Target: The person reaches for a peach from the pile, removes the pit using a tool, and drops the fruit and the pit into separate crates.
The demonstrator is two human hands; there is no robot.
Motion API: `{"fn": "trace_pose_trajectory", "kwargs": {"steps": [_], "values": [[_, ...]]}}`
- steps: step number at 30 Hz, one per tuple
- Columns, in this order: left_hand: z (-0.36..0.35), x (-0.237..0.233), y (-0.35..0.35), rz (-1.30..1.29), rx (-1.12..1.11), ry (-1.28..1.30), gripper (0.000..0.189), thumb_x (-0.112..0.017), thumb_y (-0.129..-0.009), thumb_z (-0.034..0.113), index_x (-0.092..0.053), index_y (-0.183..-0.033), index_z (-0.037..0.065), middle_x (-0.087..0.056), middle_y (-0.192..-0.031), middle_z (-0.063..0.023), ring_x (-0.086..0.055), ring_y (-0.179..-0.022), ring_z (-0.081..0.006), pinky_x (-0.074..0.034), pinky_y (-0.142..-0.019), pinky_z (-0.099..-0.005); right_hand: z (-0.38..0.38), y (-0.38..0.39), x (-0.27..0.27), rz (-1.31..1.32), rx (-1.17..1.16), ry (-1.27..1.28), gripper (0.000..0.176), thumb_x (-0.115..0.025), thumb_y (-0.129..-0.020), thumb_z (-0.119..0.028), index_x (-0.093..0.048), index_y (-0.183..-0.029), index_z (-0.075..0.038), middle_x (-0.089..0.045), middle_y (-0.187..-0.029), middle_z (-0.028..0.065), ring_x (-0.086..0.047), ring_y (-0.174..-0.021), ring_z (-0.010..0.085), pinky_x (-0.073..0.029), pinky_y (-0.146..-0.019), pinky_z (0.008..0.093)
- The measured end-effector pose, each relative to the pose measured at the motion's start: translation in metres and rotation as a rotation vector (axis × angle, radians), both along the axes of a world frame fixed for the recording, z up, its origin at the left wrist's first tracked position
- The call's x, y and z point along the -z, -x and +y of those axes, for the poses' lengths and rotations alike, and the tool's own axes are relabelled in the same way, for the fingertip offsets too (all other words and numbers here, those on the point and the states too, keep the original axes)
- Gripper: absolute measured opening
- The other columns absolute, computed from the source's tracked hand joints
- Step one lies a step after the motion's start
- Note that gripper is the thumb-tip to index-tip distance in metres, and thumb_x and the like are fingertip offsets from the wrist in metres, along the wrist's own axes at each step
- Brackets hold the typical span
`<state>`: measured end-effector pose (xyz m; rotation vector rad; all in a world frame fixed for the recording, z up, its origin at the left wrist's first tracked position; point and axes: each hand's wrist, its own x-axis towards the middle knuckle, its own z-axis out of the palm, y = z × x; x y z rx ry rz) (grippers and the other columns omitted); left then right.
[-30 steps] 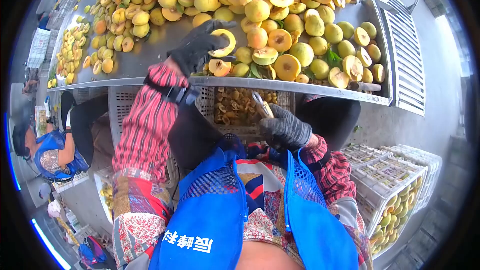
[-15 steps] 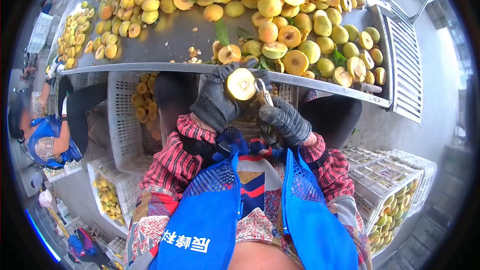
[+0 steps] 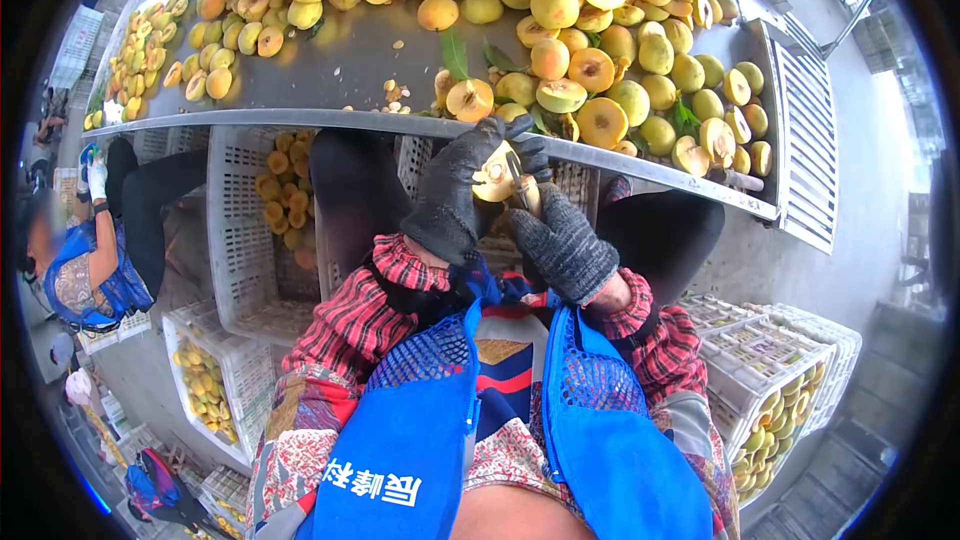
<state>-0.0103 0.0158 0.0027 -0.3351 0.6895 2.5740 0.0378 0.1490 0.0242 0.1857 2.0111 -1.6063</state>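
While the left hand (image 3: 445,190) is cupping a fruit half (image 3: 494,180) in partly curled, gloved fingers, the right hand (image 3: 568,245) is gripping a slim tool (image 3: 528,198), its fingers closing round the handle. Tool's metal end is meeting the cut face of the half; exact depth is hard to read at this size. Half is sitting between the two hands, just on the person's side of the steel table's (image 3: 340,65) front edge, with pale flesh showing.

Both gloves are dark grey; the right is a knit one. Beyond the edge, a pile of yellow fruit (image 3: 555,6), whole and halved, is covering the back and right of the table. Green leaves (image 3: 453,55) are lying among the nearer pieces, and small pale bits (image 3: 395,92) are resting near the edge. Slatted metal panel (image 3: 808,135) is standing off the table's right end.

Below, a white crate (image 3: 240,230) is standing left of the person's legs, with fruit showing beside it. Another crate (image 3: 752,340) is sitting at lower right, holding fruit. Far left, a co-worker in a blue vest (image 3: 130,265) is reaching toward the table.
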Motion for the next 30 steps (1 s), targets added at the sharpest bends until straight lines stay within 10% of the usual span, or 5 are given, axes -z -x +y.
{"fn": "trace_pose_trajectory", "kwargs": {"steps": [9,11,14,18,30], "values": [[0.001,0.021,-0.004,0.002,-0.02,0.012,0.041,-0.036,-0.092,0.027,-0.048,-0.109,-0.008,-0.056,-0.101,-0.0172,-0.056,-0.091,-0.0245,-0.047,-0.081,-0.0351,-0.01,0.005,0.024,0.123,-0.107,-0.191,0.025,-0.052,-0.082,-0.015,-0.047,-0.1,0.001,-0.053,-0.066,0.0105,-0.054,-0.055,0.0201,-0.043,-0.049,0.0313],[0.0,0.016,-0.008,0.446,0.0,0.588,0.037,-0.039,-0.091,0.024,-0.049,-0.108,-0.007,-0.057,-0.099,-0.0158,-0.057,-0.089,-0.0232,-0.048,-0.078,-0.0336,-0.012,0.004,0.033,0.527,-0.175,-0.199,0.024,-0.052,-0.081,-0.014,-0.048,-0.099,0.002,-0.055,-0.074,0.0146,-0.055,-0.063,0.0266,-0.045,-0.058,0.0357],[-0.012,0.026,-0.005,0.839,-0.014,1.221,0.032,-0.055,-0.077,0.013,-0.054,-0.105,0.0,-0.062,-0.093,-0.0123,-0.061,-0.083,-0.0209,-0.049,-0.073,-0.0303,-0.013,0.004,0.025,0.262,-0.291,-0.276,0.025,-0.054,-0.079,-0.013,-0.049,-0.098,0.002,-0.055,-0.082,0.018,-0.056,-0.072,0.031,-0.044,-0.065,0.0378],[-0.021,0.008,0.014,0.909,0.403,1.199,0.024,-0.06,-0.071,0.018,-0.061,-0.09,0.003,-0.062,-0.087,-0.0124,-0.061,-0.082,-0.0239,-0.048,-0.072,-0.0323,-0.008,0.007,0.01,0.163,-0.35,-0.297,0.028,-0.057,-0.077,-0.015,-0.049,-0.098,0.001,-0.055,-0.085,0.0191,-0.056,-0.076,0.0315,-0.044,-0.066,0.0386],[-0.035,0.064,-0.005,1.018,0.278,1.335,0.039,-0.055,-0.08,0.028,-0.051,-0.104,-0.003,-0.058,-0.099,-0.013,-0.057,-0.09,-0.02,-0.047,-0.079,-0.0333,-0.003,0.004,0.023,0.131,-0.395,-0.187,0.027,-0.058,-0.078,-0.023,-0.053,-0.087,0.001,-0.055,-0.076,0.0182,-0.055,-0.071,0.031,-0.043,-0.061,0.0383]]}}
